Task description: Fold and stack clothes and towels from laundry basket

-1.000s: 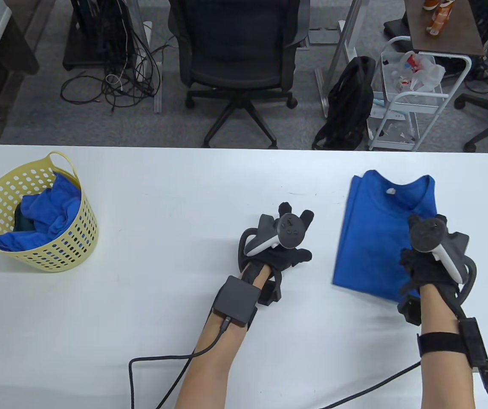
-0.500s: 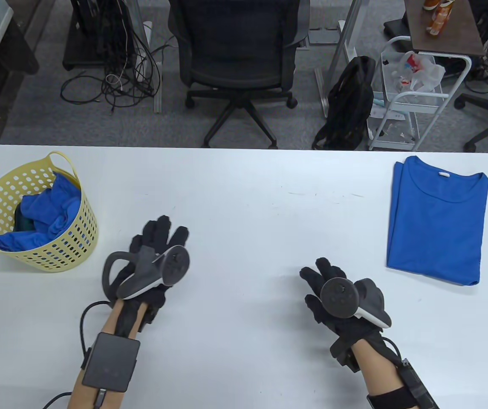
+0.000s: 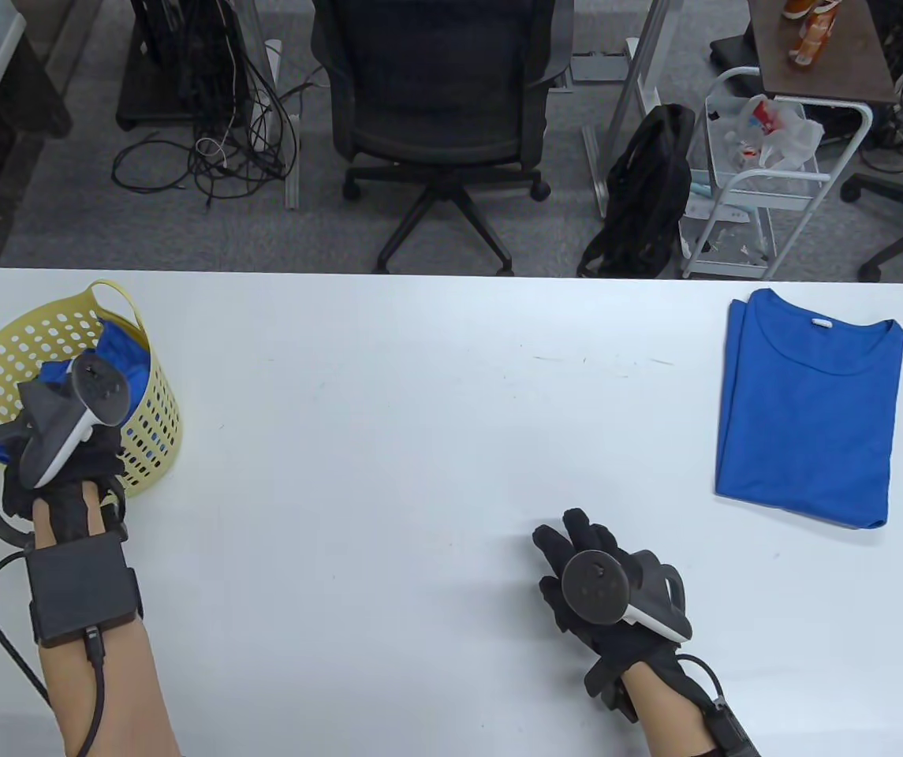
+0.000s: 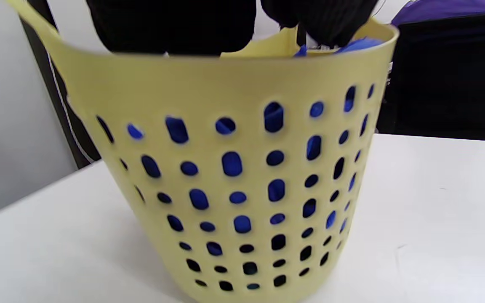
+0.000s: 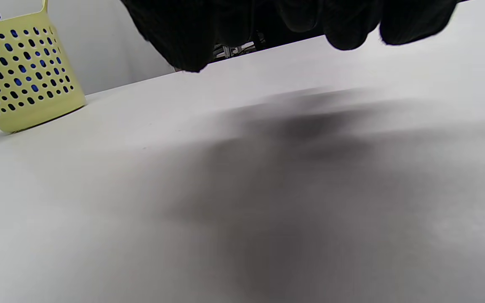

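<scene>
At the left end of the white desk (image 3: 419, 441) stands the yellow perforated laundry basket (image 4: 242, 168), and blue cloth (image 3: 121, 359) shows over its rim and through its holes, so there are plainly items left to fold; how many cannot be told. The left hand (image 3: 65, 465) reaches over the near rim of the basket, its gloved fingers (image 4: 318, 21) dipping inside next to the blue cloth in the left wrist view, but whether they grip anything is hidden by the rim and the tracker, so its state cannot be told. Toward the middle-right of the desk, the right hand (image 3: 601, 591) hovers just above the bare surface with fingers relaxed and spread, holding nothing. At the far right lies a blue T-shirt (image 3: 810, 410), folded into a neat rectangle with its neckline away from the person, well apart from both hands. Judged from this, one garment is done and starts the stack; the next item is being fetched, and the rest of the basket's contents remain to be folded and placed on the T-shirt.
</scene>
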Action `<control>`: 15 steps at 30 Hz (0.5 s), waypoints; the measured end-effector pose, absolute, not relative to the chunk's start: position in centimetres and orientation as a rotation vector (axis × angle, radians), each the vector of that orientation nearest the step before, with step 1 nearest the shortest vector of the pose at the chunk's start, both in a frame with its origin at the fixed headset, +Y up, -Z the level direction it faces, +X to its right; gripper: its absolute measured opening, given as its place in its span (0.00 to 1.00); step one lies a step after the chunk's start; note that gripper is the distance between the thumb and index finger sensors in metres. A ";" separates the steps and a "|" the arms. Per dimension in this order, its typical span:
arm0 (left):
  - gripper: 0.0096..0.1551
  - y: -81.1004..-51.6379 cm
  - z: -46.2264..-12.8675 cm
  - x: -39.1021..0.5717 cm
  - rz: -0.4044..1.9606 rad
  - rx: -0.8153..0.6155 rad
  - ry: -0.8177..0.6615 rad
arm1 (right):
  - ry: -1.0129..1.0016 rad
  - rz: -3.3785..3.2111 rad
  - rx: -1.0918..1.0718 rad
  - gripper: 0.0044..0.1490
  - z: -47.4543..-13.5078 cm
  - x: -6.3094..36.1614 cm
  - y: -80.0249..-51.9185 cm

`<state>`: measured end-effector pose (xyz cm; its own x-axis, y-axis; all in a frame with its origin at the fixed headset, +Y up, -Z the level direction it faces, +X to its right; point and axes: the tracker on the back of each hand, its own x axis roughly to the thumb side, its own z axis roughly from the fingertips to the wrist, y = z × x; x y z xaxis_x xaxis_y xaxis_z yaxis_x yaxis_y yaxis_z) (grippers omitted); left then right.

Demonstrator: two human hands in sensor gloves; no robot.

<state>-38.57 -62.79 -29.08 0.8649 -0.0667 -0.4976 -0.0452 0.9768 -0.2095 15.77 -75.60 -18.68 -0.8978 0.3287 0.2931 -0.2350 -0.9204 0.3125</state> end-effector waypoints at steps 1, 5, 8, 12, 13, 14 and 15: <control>0.44 -63.2 -29.5 -38.9 0.023 -0.238 0.533 | 0.395 2.767 0.494 0.40 -18.7 15.9 -75.7; 0.35 -64.5 -31.3 -39.4 0.171 -0.338 0.511 | 0.402 2.742 0.484 0.41 -18.9 16.2 -76.1; 0.24 -64.7 -31.4 -39.4 0.204 -0.292 0.508 | 0.386 2.743 0.473 0.41 -19.0 16.5 -76.1; 0.24 -63.1 -30.6 -38.8 0.188 -0.109 0.516 | 0.369 2.728 0.468 0.40 -19.1 16.7 -76.3; 0.24 -62.5 -30.3 -38.5 0.212 -0.065 0.508 | 0.369 2.726 0.468 0.40 -19.1 16.7 -76.4; 0.24 -61.8 -30.0 -38.2 0.234 -0.022 0.508 | 0.369 2.726 0.469 0.40 -19.1 16.7 -76.4; 0.24 -61.0 -29.7 -37.9 0.256 0.002 0.500 | 0.367 2.727 0.474 0.41 -19.1 16.7 -76.4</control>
